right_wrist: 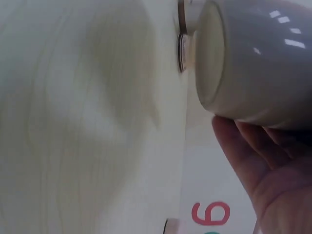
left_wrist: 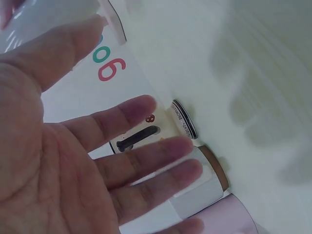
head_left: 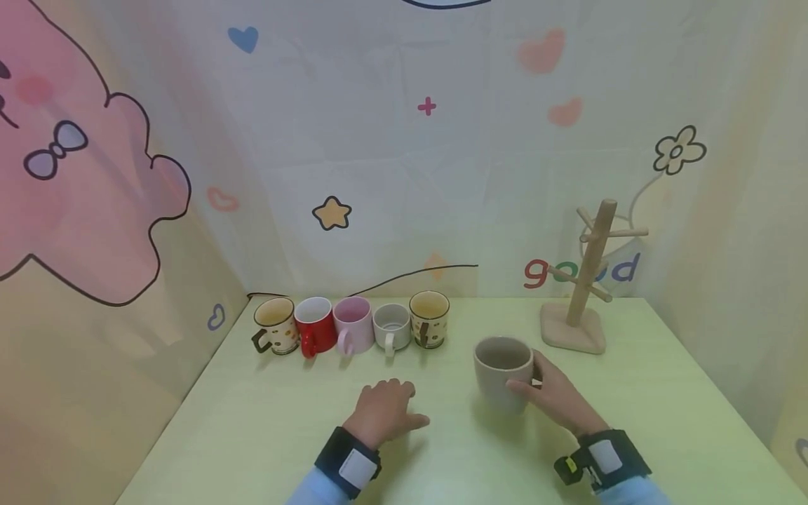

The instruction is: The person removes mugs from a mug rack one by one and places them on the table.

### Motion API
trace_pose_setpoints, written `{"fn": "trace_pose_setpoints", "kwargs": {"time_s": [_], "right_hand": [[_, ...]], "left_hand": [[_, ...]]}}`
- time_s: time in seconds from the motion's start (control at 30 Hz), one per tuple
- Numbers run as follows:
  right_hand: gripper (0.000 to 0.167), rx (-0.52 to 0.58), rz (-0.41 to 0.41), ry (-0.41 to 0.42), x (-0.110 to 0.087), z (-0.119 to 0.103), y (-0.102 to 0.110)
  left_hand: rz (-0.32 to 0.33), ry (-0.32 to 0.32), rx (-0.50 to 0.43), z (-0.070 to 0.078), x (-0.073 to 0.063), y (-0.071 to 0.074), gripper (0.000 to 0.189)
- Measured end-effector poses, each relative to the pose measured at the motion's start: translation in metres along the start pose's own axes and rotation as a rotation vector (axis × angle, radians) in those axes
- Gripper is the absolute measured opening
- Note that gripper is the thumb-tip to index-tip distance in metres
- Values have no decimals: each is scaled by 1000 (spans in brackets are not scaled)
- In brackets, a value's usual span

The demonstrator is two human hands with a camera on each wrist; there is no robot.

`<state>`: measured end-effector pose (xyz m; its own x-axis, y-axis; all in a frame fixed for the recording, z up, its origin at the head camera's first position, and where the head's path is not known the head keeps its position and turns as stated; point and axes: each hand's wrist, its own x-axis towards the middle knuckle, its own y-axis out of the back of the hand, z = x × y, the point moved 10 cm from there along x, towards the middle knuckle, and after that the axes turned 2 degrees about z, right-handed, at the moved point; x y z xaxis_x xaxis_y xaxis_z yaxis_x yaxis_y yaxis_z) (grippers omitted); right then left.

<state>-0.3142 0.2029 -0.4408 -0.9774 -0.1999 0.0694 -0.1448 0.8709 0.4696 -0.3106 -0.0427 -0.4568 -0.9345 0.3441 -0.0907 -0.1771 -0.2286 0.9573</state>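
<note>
A plain light-grey mug (head_left: 499, 382) is held upright by my right hand (head_left: 562, 400), with the thumb on its near side and the fingers round its right side. In the right wrist view the fingers lie along the wall of the mug (right_wrist: 258, 68), and its pale base shows lifted off the tabletop. My left hand (head_left: 381, 414) hovers over the table left of the mug, palm inward and holding nothing. Its fingers (left_wrist: 141, 183) are spread and nearly straight in the left wrist view. No handle shows on the grey mug.
At the back stand a cream patterned mug (head_left: 285, 338), a red mug (head_left: 325, 337), a pink mug (head_left: 361, 335), a small white mug (head_left: 402, 338) and another patterned mug (head_left: 439, 330). A wooden mug tree (head_left: 587, 266) rises at the back right of the table (head_left: 252, 435), before a printed cloth (head_left: 379, 140).
</note>
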Motion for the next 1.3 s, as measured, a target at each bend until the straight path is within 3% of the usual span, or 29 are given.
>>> {"fn": "trace_pose_setpoints", "kwargs": {"time_s": [0.2,0.43,0.63,0.87,1.13,1.3], "right_hand": [[68,102,-217,71,-7,-16,-30],[75,189,-487,92,-20,-30,-63],[80,201,-642,102,-29,-37,-83],[75,225,-751,164,-35,-44,-95],[82,196,-796,113,-37,-37,-99],[82,211,-818,101,-37,-36,-101]], "left_hand": [[25,-70,-54,9,2,4,58],[51,-124,-142,15,4,9,75],[-1,-202,-168,21,4,3,69],[-85,-340,-160,31,1,-9,42],[-143,-432,-256,44,-5,-10,31],[-173,-457,-290,49,-7,-9,26]]}}
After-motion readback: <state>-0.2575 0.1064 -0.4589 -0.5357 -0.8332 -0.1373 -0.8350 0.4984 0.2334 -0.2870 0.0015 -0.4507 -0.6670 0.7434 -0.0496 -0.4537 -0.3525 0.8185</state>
